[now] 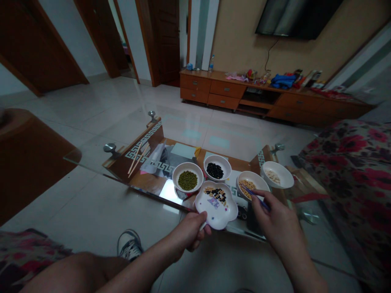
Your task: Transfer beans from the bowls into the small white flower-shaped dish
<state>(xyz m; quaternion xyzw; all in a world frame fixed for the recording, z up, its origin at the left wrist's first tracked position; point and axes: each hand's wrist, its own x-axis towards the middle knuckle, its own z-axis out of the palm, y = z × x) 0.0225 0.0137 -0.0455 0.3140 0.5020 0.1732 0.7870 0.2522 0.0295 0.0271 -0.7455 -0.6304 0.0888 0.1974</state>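
My left hand (195,232) grips the near left edge of a white flower-shaped plate (218,219), thumb on top. Yellow and black beans (218,194) lie at the plate's far side, above a printed cartoon figure. In my right hand (271,209) is a slim pair of purple tweezers (253,193), its tips down among the yellow soybeans (246,190) in a white bowl (261,188). Close to the plate stand a bowl (175,179) of green mung beans (187,180) and a bowl (227,163) of black beans (214,171).
Another white bowl (284,175) with pale pieces stands at the right on the glass table (91,158). A pair of wooden chopsticks (139,158) lies at the left. Papers show under the glass. Beyond are a long cabinet (224,89) and a flower-patterned sofa (345,162) on the right.
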